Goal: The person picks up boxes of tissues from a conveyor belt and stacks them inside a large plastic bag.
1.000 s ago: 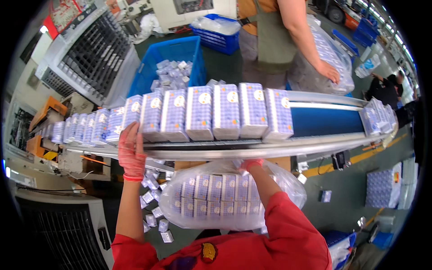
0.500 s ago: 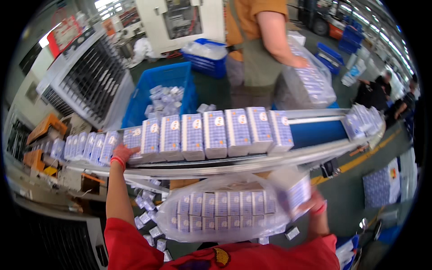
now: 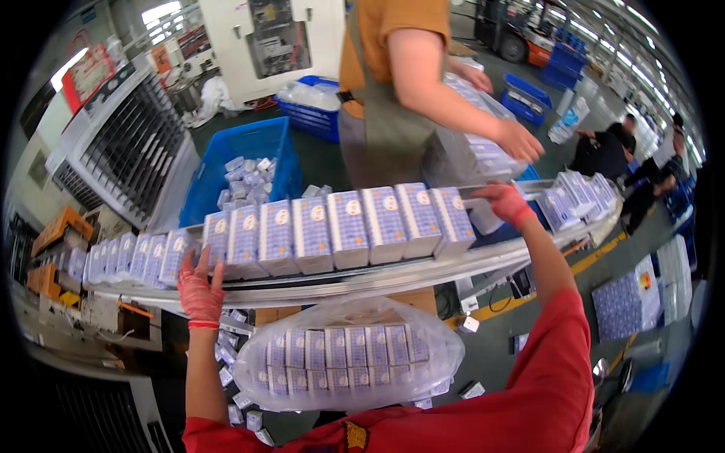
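A row of white-and-lilac checked tissue packs point(image 3: 311, 230) stands upright along the conveyor in front of me. At the row's left part my left hand point(image 3: 200, 291) rests against the packs, fingers spread. Past the right end of the row, my right hand point(image 3: 504, 202) has its fingers over a tissue pack point(image 3: 485, 217), whose pale side shows below them. Both hands have red mesh-like coverings. Below the conveyor, close to my body, a clear plastic bag point(image 3: 434, 332) holds two layers of the same packs.
Across the conveyor point(image 3: 355, 285) a co-worker point(image 3: 423, 72) reaches over another bagged stack point(image 3: 472, 155). A blue crate point(image 3: 204, 177) holds loose small packs. More packs point(image 3: 574, 198) lie at the conveyor's right end; several small ones point(image 3: 226, 355) are scattered on the floor at left.
My right hand has carried a tissue pack from beside the bag up to the row's right end. My left hand's fingers now point upward against the packs. The co-worker's arm has swung right.
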Demonstrator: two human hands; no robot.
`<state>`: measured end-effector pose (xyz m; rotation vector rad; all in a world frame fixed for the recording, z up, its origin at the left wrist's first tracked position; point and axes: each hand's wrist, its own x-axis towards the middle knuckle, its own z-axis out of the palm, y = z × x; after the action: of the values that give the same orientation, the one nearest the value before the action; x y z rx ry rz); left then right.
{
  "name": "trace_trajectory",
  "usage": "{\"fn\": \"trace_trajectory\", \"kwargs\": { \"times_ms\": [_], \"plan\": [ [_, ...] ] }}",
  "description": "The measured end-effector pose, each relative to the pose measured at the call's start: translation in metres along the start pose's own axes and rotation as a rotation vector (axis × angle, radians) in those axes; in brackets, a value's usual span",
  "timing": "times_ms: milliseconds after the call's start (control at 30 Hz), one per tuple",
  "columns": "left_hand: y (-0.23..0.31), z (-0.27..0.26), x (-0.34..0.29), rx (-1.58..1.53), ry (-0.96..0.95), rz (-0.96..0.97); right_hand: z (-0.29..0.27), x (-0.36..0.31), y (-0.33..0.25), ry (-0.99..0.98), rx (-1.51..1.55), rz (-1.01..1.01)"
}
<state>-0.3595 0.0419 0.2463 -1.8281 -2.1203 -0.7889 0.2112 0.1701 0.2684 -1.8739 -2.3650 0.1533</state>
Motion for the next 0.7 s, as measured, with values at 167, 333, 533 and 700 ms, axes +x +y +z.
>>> {"fn": "trace_trajectory", "kwargs": {
  "times_ms": [167, 333, 533, 700],
  "plan": [
    [-0.004, 0.000, 0.000, 0.281, 0.114, -0.108, -0.015, 0.002, -0.030, 0.098, -0.227, 1.045],
    [-0.037, -0.002, 0.012, 0.176, 0.205, -0.279, 0.019, -0.022, 0.079, 0.094, 0.051, 1.136],
    [-0.016, 0.028, 0.011, 0.284, 0.201, -0.117, 0.040, -0.016, 0.045, 0.578, 0.117, 0.605],
    [-0.004, 0.052, 0.022, 0.109, 0.144, -0.152, 0.024, 0.035, 0.020, 0.352, 0.326, 0.195]
  ]
}}
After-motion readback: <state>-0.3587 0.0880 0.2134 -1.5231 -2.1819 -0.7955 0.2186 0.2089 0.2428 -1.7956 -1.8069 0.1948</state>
